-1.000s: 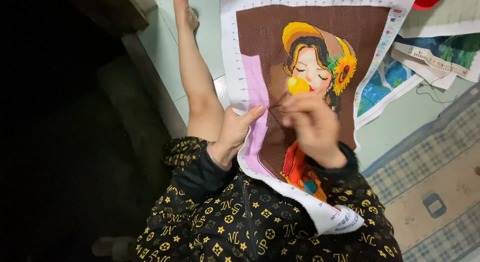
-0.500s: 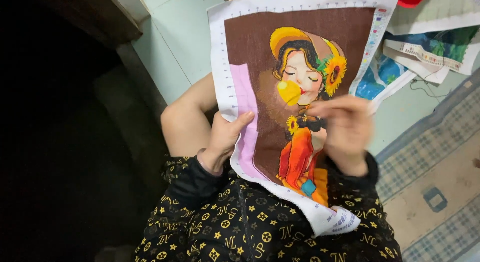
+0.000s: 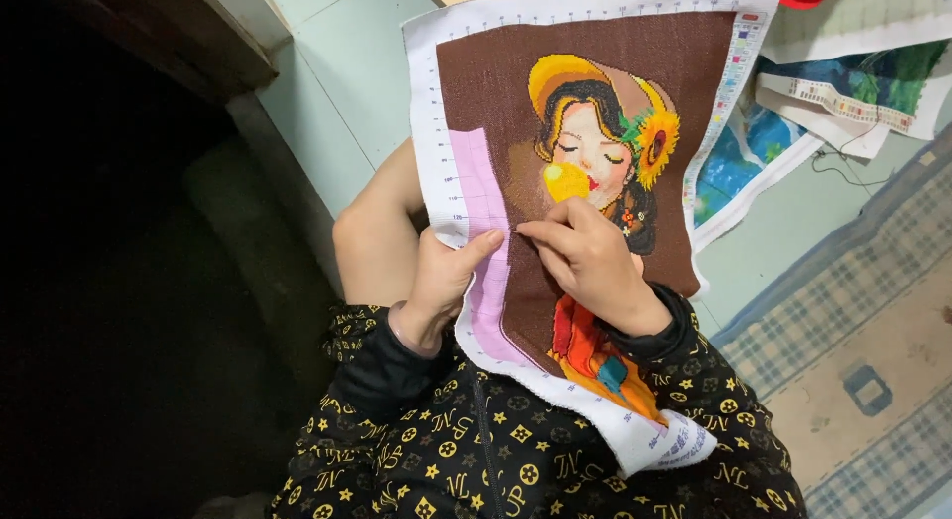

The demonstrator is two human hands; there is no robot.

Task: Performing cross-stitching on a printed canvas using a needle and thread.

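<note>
- Centrally, a rectangular cross-stitch canvas (image 3: 516, 93) with a brown ground, a white gridded border and a stitched figure in a yellow hat with a sunflower fills the middle of the frame, tilted, resting over the person's lap
- left hand (image 3: 441, 281) grips the canvas's left edge at centre frame; thumb on top beside a pale pink unstitched strip, other fingers hidden beneath the cloth
- right hand (image 3: 590, 261) lies on the canvas just right of it; fingers (image 3: 540, 231) pressed together in a pinch at the pink strip's edge; whether they hold a needle cannot be told
- black sleeves with gold print (image 3: 516, 460) at the bottom; more folded blue-green canvases (image 3: 853, 78) upper right on the pale green floor (image 3: 337, 73); checked mat (image 3: 873, 321) at right
</note>
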